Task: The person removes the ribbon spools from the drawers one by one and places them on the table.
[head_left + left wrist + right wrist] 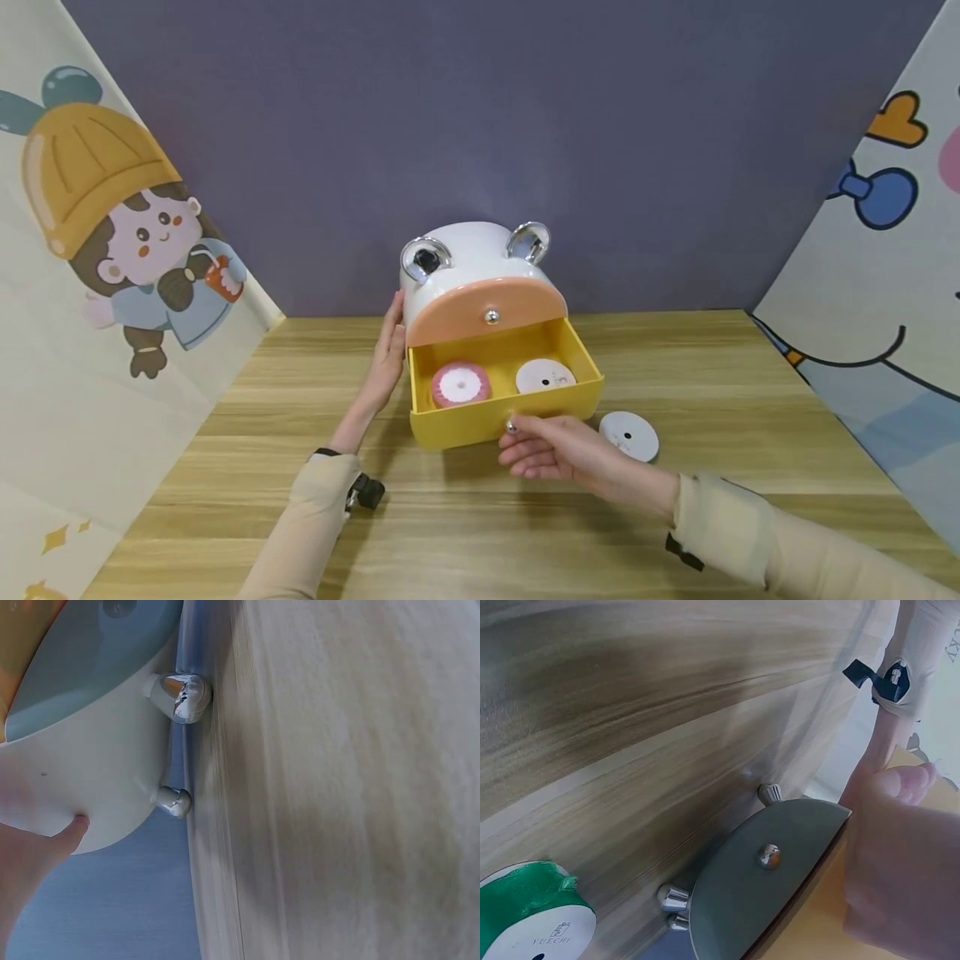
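Note:
A white, rounded animal-faced drawer box (480,250) with silvery ears stands at the back of the table. My left hand (386,358) rests along its left side, the thumb (66,841) lying on the white wall in the left wrist view. My right hand (566,450) pinches the small silver knob (511,427) of the yellow drawer (457,427), which is pulled out. Inside lie a pink ribbon spool (461,384) and a white-faced spool (545,376). Close by my right wrist, a green ribbon spool (536,919) lies on the table.
Above the yellow drawer is a closed peach drawer (487,304) with its own knob. A grey-blue lower drawer (780,832) shows in the right wrist view. A dark wall (480,125) stands behind the wooden table (247,467), with printed cartoon panels at both sides.

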### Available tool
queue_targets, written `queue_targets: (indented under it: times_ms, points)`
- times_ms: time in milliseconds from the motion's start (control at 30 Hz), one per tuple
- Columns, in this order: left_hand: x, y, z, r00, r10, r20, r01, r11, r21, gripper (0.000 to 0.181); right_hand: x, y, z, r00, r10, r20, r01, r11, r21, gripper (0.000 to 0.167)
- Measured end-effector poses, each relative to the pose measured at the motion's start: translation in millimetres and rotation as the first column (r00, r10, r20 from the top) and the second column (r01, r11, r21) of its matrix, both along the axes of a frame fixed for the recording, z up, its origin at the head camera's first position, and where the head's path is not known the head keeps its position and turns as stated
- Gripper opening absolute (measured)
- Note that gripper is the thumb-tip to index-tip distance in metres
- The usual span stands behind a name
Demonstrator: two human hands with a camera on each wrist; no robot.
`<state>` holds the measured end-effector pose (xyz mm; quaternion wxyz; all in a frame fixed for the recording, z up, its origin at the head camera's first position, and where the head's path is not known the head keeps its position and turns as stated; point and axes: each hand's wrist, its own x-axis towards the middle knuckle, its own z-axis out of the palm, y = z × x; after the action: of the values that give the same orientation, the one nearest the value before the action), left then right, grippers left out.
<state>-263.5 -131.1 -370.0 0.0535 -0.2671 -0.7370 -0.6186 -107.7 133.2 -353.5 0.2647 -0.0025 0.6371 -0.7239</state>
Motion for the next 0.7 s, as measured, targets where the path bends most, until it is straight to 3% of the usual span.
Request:
queue_targets:
  times_ms: [700]
  points:
    - [0.8, -0.1, -0.1, 1.000, -0.004, -0.003, 0.004, 1.000, 0.005, 0.054, 12.3, 4, 0.6, 1.000, 0.021, 0.003, -0.021, 1.000, 0.007, 0.045]
